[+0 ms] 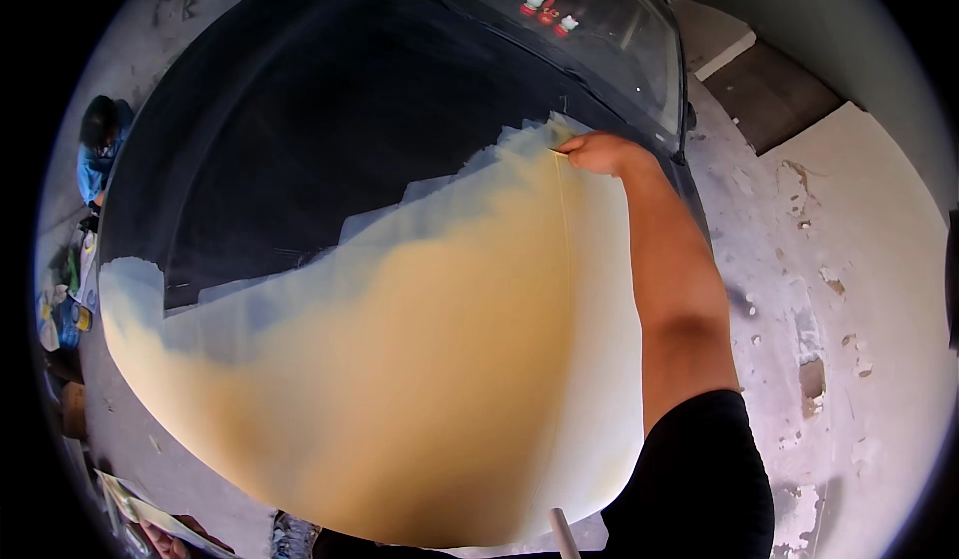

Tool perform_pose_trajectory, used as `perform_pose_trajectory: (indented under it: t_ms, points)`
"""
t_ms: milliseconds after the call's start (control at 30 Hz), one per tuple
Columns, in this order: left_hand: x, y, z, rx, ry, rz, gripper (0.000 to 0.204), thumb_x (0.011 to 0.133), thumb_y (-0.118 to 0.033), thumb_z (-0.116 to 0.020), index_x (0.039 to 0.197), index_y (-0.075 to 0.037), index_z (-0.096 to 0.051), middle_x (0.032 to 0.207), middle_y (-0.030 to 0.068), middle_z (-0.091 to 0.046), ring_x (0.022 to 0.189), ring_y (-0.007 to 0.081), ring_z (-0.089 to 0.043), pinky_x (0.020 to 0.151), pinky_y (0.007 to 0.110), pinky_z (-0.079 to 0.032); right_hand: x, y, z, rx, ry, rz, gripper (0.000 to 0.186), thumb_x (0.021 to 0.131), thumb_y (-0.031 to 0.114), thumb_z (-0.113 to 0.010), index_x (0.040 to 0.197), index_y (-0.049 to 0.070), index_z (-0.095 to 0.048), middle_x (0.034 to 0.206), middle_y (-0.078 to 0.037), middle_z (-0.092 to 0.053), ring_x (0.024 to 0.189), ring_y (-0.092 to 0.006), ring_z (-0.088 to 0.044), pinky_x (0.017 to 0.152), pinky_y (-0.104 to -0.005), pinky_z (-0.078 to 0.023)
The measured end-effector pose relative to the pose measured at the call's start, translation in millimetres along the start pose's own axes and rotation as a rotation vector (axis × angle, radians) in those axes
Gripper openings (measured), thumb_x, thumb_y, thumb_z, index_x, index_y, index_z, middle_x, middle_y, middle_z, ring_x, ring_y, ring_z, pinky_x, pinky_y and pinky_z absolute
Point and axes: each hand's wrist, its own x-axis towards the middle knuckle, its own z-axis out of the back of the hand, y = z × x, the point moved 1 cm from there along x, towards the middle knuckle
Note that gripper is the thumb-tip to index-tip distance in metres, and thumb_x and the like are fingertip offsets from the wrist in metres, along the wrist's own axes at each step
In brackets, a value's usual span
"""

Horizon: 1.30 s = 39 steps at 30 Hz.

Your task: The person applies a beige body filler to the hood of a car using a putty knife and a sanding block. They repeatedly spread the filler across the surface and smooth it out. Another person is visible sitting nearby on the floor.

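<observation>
Before me lies a car hood (pixel 300 149), dark at the far left and coated pale yellow putty (pixel 420 359) over its near part, with a stepped, streaky, thin bluish edge between. My right hand (pixel 597 152), arm stretched out, is closed at the coating's far right corner. Its fingers pinch a thin flat spreader (pixel 558 152) against the surface; only a pale edge of it shows. At the lower left rim my left hand (pixel 165 539), partly cut off, grips a flat pale board (pixel 150 512). A faint ridge line runs down the putty below my right hand.
Beyond the hood is the windshield (pixel 619 44), with red and white ornaments (pixel 548 7) behind it. A person in blue (pixel 97 164) is low at the left, near assorted items (pixel 72 309). A pale rod (pixel 563 533) pokes up at the near edge. The floor (pixel 779 359) is blotchy.
</observation>
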Motion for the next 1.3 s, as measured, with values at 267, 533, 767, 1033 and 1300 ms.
perform_pose_trajectory:
  t_ms: [267,533,767,1033,1300]
  points:
    - [-12.3,1.9,-12.6,-0.078,0.063,0.044,0.067,0.082,0.003,-0.057,0.141,-0.004,-0.028,0.131,0.0154,-0.046,0.112,0.0267,-0.052,0.102,0.036,-0.041,-47.3,7.6,-27.4,-0.037,-0.006,0.041,0.047,0.082,0.019,-0.046,0.128,0.018,-0.055,0.132,-0.008,-0.052,0.121,-0.0249,-0.048,0.1,-0.0334,-0.037]
    - [-33.4,3.9,-37.5,-0.121,0.141,0.137,0.062,0.082,0.001,-0.055,0.139,-0.005,-0.032,0.129,0.0122,-0.049,0.114,0.0255,-0.051,0.1,0.036,-0.04,-107.9,25.6,-53.0,-0.038,0.005,0.007,0.051,0.08,0.018,-0.046,0.13,0.017,-0.053,0.131,-0.01,-0.053,0.122,-0.0257,-0.048,0.101,-0.0334,-0.036]
    - [-51.7,7.9,-34.8,-0.124,0.168,0.169,0.061,0.082,0.0,-0.054,0.139,-0.006,-0.033,0.132,0.0098,-0.048,0.117,0.0238,-0.049,0.102,0.037,-0.038,-160.3,35.1,-82.0,0.0,0.003,-0.012,0.048,0.081,0.018,-0.046,0.129,0.018,-0.054,0.129,-0.009,-0.054,0.119,-0.0256,-0.049,0.1,-0.0349,-0.037]
    - [-77.8,12.4,-36.3,-0.144,0.154,0.202,0.062,0.08,-0.001,-0.056,0.138,-0.005,-0.033,0.132,0.0092,-0.047,0.117,0.0228,-0.049,0.1,0.035,-0.039,-213.3,43.1,-117.2,0.064,0.007,-0.046,0.05,0.081,0.016,-0.046,0.131,0.018,-0.052,0.128,-0.01,-0.054,0.118,-0.026,-0.05,0.099,-0.0345,-0.039]
    - [-95.9,15.3,-59.0,-0.216,0.226,0.285,0.062,0.077,0.0,-0.058,0.136,-0.006,-0.039,0.131,0.0106,-0.049,0.121,0.0255,-0.047,0.105,0.041,-0.034,-257.3,49.0,-156.0,0.121,0.0,-0.122,0.052,0.081,0.012,-0.043,0.132,0.02,-0.051,0.128,-0.009,-0.054,0.116,-0.0262,-0.051,0.097,-0.035,-0.04]
